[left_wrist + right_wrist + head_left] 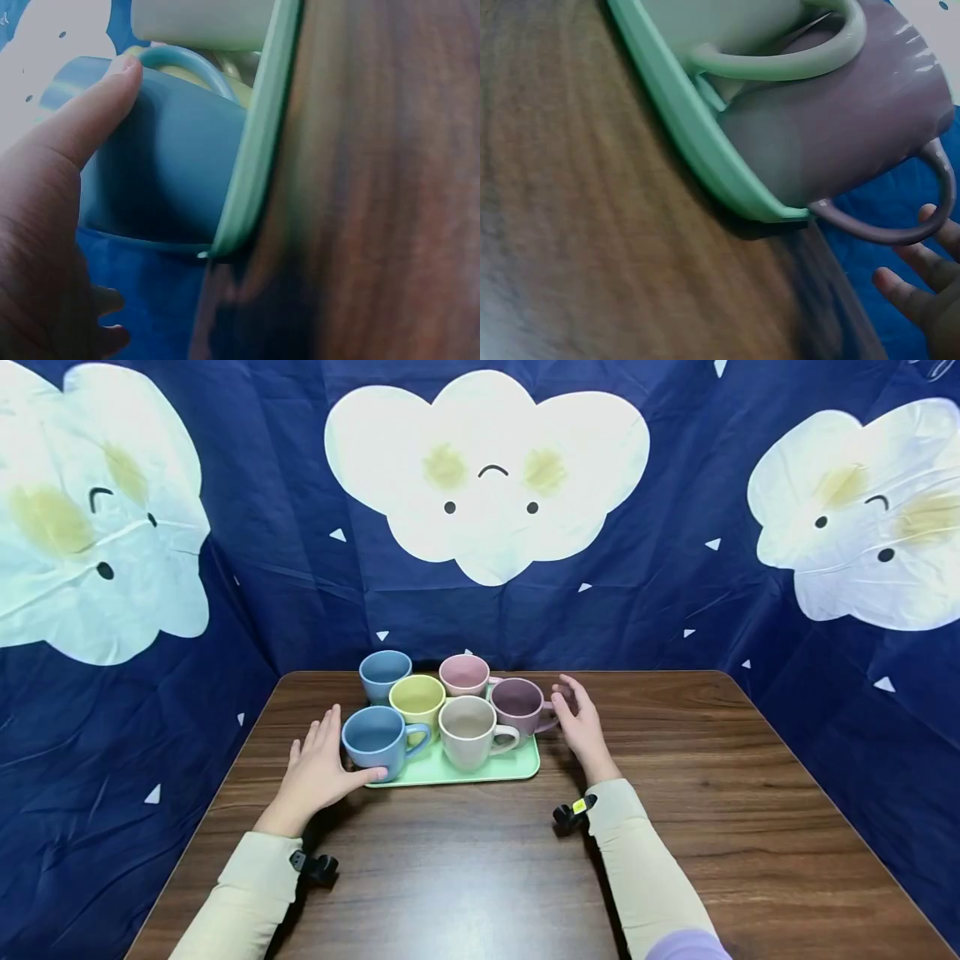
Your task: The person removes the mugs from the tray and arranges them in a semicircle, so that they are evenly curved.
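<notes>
A front blue mug [367,763] stands at the left end of a light green tray [519,768], its handle turned right. My left hand [317,772] is beside it, fingers straight along its left side and the thumb across its front. In the left wrist view the thumb [112,94] overlaps the mug wall near the handle. To the right, my right hand [583,731] is next to the purple mug [517,697], its fingers loosely bent. The right wrist view shows its fingertips close to the purple handle [885,235], not wrapped around it.
Between those two mugs are a cream mug [463,748] in front and a yellow mug [417,693] behind. A second blue mug [385,668] and a pink mug [464,672] stand at the back. The brown wooden table [450,860] meets a dark blue cloth backdrop [315,610].
</notes>
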The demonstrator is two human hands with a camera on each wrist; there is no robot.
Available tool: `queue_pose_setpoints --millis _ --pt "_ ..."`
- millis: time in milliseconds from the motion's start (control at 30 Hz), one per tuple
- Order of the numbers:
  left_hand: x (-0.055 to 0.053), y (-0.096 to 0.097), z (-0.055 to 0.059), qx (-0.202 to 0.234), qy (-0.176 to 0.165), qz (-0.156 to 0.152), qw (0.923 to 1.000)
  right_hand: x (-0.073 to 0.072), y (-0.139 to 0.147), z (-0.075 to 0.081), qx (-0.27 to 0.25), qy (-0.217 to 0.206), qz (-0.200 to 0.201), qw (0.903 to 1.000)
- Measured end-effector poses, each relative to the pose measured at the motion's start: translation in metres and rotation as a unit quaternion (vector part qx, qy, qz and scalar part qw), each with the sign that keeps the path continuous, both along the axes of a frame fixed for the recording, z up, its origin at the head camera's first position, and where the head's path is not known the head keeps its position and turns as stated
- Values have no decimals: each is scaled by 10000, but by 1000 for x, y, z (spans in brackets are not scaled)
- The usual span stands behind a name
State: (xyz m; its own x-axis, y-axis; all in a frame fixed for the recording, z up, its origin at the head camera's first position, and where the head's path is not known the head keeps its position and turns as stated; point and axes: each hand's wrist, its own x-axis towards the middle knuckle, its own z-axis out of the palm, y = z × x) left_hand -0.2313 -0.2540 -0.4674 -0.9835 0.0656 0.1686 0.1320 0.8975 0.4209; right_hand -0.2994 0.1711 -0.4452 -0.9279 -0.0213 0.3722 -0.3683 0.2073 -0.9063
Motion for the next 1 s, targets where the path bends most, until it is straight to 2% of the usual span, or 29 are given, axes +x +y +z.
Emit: queue_pose_setpoints --millis 133,367,433,600,667,900,1000 --pt "-3 1 -13 30 -162 -10 9999 1 -2 -10 -108 -39 65 9999" --pt "-6 4 -26 293 -463 -144 9984 -19 -2 -51 -539 59 83 9985" --pt "-6 4 -27 396 -548 -172 9976 -15 -3 -48 -604 -12 192 9980" --pt "-6 6 -30 544 -702 -239 9958 1 -5 -28 -389 -194 179 9989" --pt "-6 8 -32 551 -756 -255 9953 3 -6 -28 -222 -168 43 9996" --pt "-7 12 -36 676 -1041 -139 9922 1 -7 -32 -477 -220 309 9981" --pt "-5 13 -35 770 -1091 -113 9910 3 -8 -31 -438 -209 252 9985"
